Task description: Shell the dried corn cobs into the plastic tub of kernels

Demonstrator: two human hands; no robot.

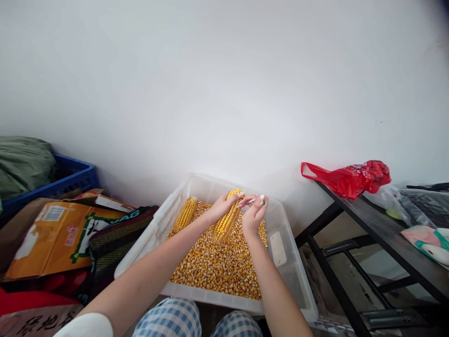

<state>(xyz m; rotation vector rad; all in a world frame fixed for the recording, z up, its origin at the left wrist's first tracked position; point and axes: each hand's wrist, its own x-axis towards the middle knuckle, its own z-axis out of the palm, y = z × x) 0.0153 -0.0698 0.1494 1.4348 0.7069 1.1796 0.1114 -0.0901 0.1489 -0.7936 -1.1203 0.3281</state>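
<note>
Left hand (222, 208): fingers closed around the upper part of a yellow corn cob (226, 223)
Right hand (255, 213): fingers pinched together on a small, partly green object (264, 203), close beside the cob; from where I stand I cannot tell whether they touch it
Cob: tilted, above the loose kernels (217, 276) inside the tub; contact of its lower end unclear
Second cob (185, 214): lies on the kernels by the tub's left wall
Tub (210, 296): translucent plastic, in front of the checked trousers (171, 318)
Left side: mesh bag (119, 234), orange carton (52, 238), blue crate (79, 175) with a dull green sack (24, 164)
Right side: black-framed table (386, 229), crumpled red plastic bag (351, 180) on its far end
Behind: plain white wall (224, 93)
</note>
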